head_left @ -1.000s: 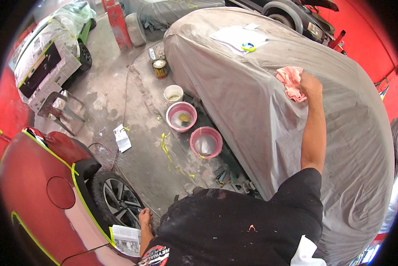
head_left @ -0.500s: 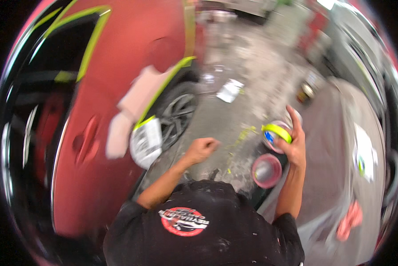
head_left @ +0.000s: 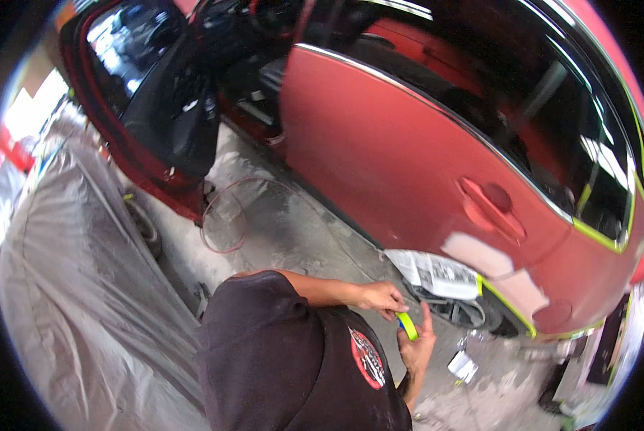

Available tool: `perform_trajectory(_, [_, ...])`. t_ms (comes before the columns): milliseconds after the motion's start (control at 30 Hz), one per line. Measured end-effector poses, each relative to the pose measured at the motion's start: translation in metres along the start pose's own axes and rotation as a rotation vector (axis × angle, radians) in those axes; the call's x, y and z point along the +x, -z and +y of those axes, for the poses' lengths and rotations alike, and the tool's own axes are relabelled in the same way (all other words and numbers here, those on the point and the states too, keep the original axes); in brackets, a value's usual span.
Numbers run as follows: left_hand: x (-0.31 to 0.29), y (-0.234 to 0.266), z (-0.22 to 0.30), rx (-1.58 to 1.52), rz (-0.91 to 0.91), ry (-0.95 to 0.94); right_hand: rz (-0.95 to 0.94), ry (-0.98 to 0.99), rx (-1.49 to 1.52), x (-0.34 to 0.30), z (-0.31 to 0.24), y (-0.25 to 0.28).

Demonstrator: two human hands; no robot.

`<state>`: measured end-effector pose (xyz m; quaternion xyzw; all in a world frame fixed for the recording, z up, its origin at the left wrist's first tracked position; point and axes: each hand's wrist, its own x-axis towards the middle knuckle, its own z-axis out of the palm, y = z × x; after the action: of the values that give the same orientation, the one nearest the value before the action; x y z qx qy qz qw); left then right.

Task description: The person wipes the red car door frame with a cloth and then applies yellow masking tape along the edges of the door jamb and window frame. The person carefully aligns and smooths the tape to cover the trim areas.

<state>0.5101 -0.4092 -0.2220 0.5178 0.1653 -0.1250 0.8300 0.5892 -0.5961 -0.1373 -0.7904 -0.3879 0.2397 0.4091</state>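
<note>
My right hand (head_left: pixel 417 350) holds a roll of yellow-green masking tape (head_left: pixel 407 327), with a finger stretched up past it. The fingers of my left hand (head_left: pixel 381 297) are pinched together at the roll's upper edge; whether a loose tape end is between them is too small to tell. Beyond my hands stands a red car (head_left: pixel 379 158) with a dull, sanded-looking finish. Printed paper (head_left: pixel 437 275) covers part of its wheel (head_left: pixel 465 314), and yellow-green tape lines the wheel arch. Pale patches (head_left: pixel 478 255) show on the panel above it.
An open car door (head_left: pixel 171 151) swings out at the upper left. A vehicle under a grey cover (head_left: pixel 85 287) stands on my left. A thin red hose (head_left: pixel 244 215) loops over the concrete floor, and a white packet (head_left: pixel 463 367) lies near the wheel.
My view and body have turned left toward the red car's side. My left hand, earlier apart and loosely closed, has come to the tape roll in my right hand.
</note>
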Motion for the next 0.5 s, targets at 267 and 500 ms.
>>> perform_trajectory(267, [-0.101,0.189,0.025,-0.137,0.085,-0.17,-0.208,0.006,0.197,0.12,-0.092,-0.152])
perform_trajectory(500, [-0.153,0.274,0.025,-0.045,0.314,-0.178,-0.435,0.129,-0.011,0.19,-0.14,-0.224])
